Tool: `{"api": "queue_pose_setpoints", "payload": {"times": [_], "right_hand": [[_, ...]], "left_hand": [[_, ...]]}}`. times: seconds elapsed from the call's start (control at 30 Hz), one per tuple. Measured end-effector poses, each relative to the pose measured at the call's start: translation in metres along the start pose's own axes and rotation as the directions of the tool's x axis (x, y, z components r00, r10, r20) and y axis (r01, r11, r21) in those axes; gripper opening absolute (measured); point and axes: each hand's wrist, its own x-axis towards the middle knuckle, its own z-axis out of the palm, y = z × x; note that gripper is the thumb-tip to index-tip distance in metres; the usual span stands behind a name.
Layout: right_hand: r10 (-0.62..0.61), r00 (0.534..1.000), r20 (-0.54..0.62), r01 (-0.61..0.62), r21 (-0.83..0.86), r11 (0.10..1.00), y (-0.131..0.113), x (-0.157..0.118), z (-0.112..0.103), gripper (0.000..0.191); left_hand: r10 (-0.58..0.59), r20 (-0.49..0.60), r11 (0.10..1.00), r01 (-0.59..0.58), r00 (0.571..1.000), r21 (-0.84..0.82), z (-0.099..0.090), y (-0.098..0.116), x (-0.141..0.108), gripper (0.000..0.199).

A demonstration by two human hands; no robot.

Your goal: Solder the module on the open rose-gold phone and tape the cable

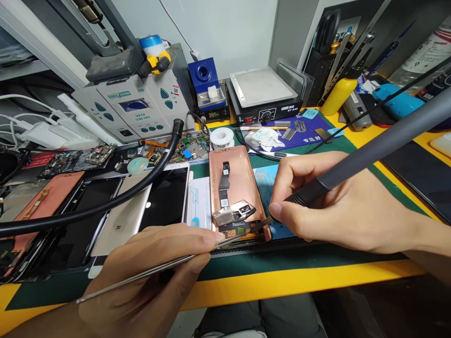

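Note:
My left hand (155, 272) is closed around thin metal tweezers (141, 273), whose tips reach the small dark circuit board (234, 231) at the near end of a copper-coloured phone panel (236, 178). In my right hand (327, 206) is a dark soldering iron (369, 150), held like a pen, its tip at the same board's right side. On the panel lie a black flex cable (224, 184) and a piece with shiny foil (234, 212).
Several phones, one gold (123, 211), lie at left beneath a thick black hose (155, 180). Behind stand a grey rework station (137, 105), a solder spool (221, 137), a blue iron stand (204, 75) and a heating plate (264, 87). A yellow bottle (338, 94) is at back right.

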Motion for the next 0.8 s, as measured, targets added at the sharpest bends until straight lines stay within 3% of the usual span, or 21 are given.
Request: {"api": "queue_pose_setpoints", "payload": {"times": [0.8], "right_hand": [[-0.004,1.0,-0.006,0.004,-0.002,1.0,-0.0012,0.0,-0.0002,0.019]], "left_hand": [[0.011,0.0,0.998,-0.011,1.0,-0.057,-0.0027,-0.002,-0.0008,0.043]]}}
